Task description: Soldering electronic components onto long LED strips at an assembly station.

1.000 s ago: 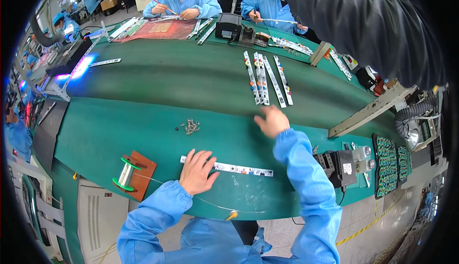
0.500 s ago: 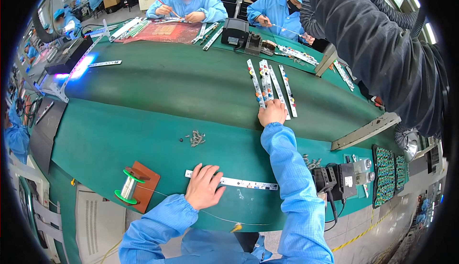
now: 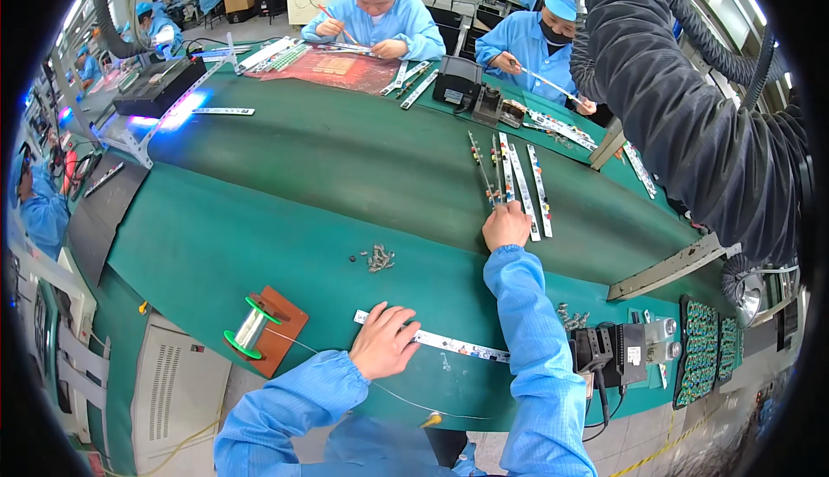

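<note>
My left hand lies across a narrow white circuit board strip on the near green mat, its fingers stretched out and slightly apart. Farther off, my right hand has its fingers closed on the near ends of circuit board strips with small coloured parts. Two of these are turned up on edge; how many are in the grip is hidden by the fingers. Other white strips lie flat just right of that hand. Solder wire from a green-rimmed spool runs beneath my left forearm.
Small metal parts lie in a pile on the mat, with another pile by a black soldering station. A metal bracket and a thick black duct stand at right. Two co-workers in blue sit across the bench.
The whole view has shifted, so the bench sits lower and farther right. By my right hand, two strips have turned from flat onto their edges, and its fingers have closed. My left hand stays on its strip.
</note>
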Demonstrator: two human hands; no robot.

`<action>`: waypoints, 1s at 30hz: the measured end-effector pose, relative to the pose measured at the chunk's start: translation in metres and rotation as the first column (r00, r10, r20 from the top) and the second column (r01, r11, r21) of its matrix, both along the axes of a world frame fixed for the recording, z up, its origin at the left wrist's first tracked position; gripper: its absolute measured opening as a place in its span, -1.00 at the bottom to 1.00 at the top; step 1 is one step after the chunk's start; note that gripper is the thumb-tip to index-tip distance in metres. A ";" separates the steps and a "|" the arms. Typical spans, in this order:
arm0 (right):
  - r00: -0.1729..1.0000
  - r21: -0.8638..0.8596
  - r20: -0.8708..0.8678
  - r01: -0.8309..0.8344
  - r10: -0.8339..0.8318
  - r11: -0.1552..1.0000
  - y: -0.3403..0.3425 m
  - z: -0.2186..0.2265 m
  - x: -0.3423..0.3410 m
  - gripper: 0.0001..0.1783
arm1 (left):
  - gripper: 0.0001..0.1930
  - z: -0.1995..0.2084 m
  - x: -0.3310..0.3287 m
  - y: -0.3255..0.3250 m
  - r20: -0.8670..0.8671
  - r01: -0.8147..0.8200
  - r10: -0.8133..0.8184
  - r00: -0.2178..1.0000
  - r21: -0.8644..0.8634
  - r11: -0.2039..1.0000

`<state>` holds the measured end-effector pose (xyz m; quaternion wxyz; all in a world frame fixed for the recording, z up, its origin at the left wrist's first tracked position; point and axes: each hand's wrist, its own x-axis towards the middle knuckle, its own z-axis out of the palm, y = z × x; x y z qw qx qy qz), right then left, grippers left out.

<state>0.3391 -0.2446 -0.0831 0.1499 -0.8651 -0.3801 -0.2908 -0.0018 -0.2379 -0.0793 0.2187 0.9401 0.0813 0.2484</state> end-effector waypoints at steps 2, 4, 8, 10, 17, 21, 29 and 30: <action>0.997 0.113 0.027 -0.072 0.069 0.991 -0.005 0.003 0.000 -0.90 | -0.64 0.000 -0.003 -0.002 0.014 -0.002 0.002 1.000 -0.001 1.000; 0.991 0.222 -0.096 -0.073 0.096 0.972 -0.012 0.019 -0.006 -0.89 | -0.63 0.002 -0.005 -0.002 0.002 0.001 -0.001 1.000 -0.006 1.000; 0.945 0.427 -0.232 -0.115 0.232 0.897 -0.057 0.042 -0.014 -0.84 | -0.58 -0.001 -0.005 -0.004 0.026 -0.030 0.030 0.999 0.029 0.999; 0.864 0.561 -0.356 -0.106 0.355 0.821 -0.089 0.059 -0.037 -0.81 | -0.58 -0.001 -0.003 0.000 0.133 -0.072 0.073 0.988 -0.014 0.997; 0.405 0.531 -0.722 -0.196 0.561 0.825 -0.232 0.113 -0.146 -0.84 | -0.52 0.034 -0.042 0.014 0.327 -0.081 0.403 0.855 -0.682 0.727; 0.079 0.535 -0.829 -0.178 0.554 0.826 -0.273 0.082 -0.180 -0.86 | -0.46 0.047 -0.057 0.013 0.140 0.152 0.230 0.963 -0.988 -0.036; 0.254 0.401 -0.850 -0.254 0.461 0.880 -0.275 0.020 -0.186 -0.86 | -0.75 -0.015 -0.066 -0.004 -0.068 -0.168 0.299 0.952 -0.932 0.321; 0.254 0.398 -0.854 -0.246 0.455 0.884 -0.276 0.021 -0.187 -0.86 | -0.78 -0.019 -0.062 -0.011 -0.019 -0.209 0.303 0.953 -0.764 0.610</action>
